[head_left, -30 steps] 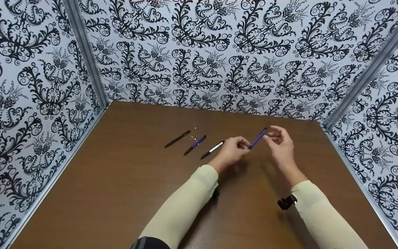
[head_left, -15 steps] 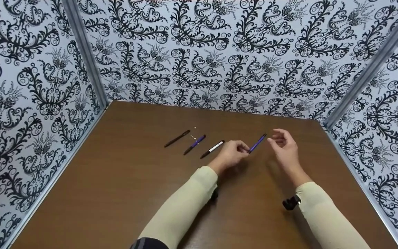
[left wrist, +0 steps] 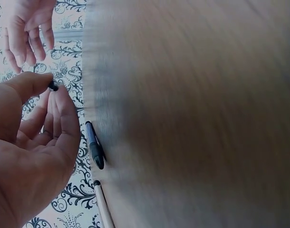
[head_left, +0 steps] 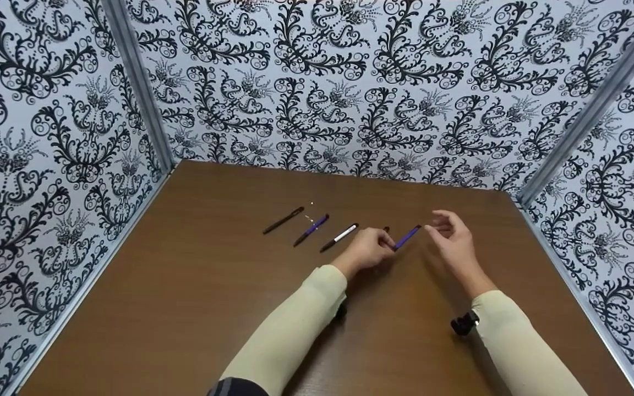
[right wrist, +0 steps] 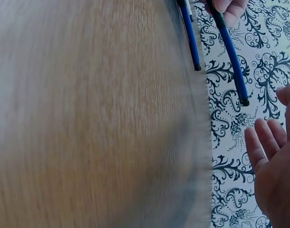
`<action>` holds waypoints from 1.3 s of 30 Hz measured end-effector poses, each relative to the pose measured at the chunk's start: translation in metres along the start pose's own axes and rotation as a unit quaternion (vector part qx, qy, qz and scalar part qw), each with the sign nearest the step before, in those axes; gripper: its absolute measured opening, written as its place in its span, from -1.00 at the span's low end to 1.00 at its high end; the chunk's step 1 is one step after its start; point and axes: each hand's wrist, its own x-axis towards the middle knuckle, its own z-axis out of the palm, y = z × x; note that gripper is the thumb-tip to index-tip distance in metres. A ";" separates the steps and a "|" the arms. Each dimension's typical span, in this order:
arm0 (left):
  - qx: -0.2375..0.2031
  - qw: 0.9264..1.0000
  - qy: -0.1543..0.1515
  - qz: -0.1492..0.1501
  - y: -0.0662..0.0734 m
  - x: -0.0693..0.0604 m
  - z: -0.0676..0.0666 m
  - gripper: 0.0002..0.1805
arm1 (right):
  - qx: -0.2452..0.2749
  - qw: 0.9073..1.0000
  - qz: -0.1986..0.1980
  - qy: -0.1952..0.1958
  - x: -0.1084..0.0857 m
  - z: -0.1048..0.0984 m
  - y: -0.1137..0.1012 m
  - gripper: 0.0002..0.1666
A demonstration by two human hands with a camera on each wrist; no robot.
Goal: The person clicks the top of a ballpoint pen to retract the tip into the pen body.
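Observation:
A blue-purple pen (head_left: 407, 237) is pinched by its dark end between the thumb and fingers of my left hand (head_left: 371, 247), held above the table. In the right wrist view the same pen (right wrist: 234, 59) points toward my right hand (right wrist: 277, 161) with a gap between them. My right hand (head_left: 453, 242) has loosely bent fingers and holds nothing. Behind my left hand lies another pen, mostly hidden in the head view; the right wrist view shows its blue barrel (right wrist: 190, 40). The left wrist view shows it as a dark-gripped pen (left wrist: 95, 146) on the table.
On the brown table (head_left: 196, 297), left of my left hand, lie a black pen (head_left: 283, 220), a purple pen (head_left: 311, 230) and a white-barrelled pen (head_left: 340, 237), slanted alike in a row. Patterned panels (head_left: 322, 99) enclose the table at the back and sides.
My left hand has lowered the pen slightly toward me. My right hand has drawn away from the pen's far end. The end of another pen now shows behind my left hand.

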 end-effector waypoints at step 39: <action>0.128 0.991 0.032 -0.029 -0.042 0.038 0.027 -0.87 | -0.034 0.998 0.042 -0.033 -0.001 -0.007 -0.004 -0.59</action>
